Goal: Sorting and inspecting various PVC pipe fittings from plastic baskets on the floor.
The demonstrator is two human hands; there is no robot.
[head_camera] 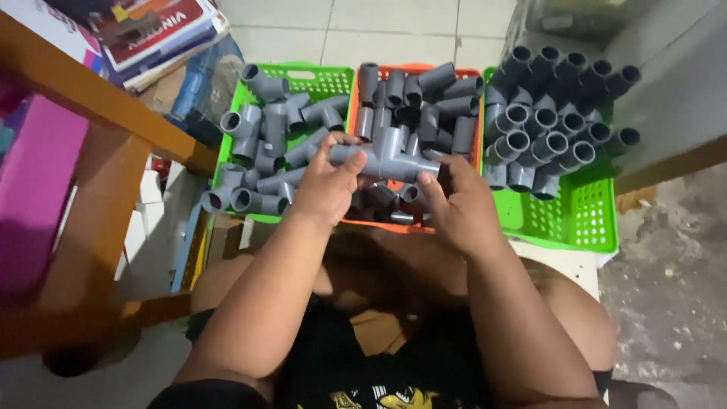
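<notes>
At far left, a stack of flat printed packages [159, 34] in red, white and blue lies on a wooden bench [91, 98]. The left green basket [318, 76] holds loose grey fittings, the orange basket [424, 223] a jumble of them, and the right green basket [575, 216] neat rows, seemingly the finished share. Left hand [327, 185] and right hand [458, 204] have their fingers closed around one grey tee fitting [390, 155], held over the orange basket.

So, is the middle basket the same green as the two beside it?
No, the middle basket is orange, while the left basket and the right basket are green, all holding grey pipe fittings.
</notes>
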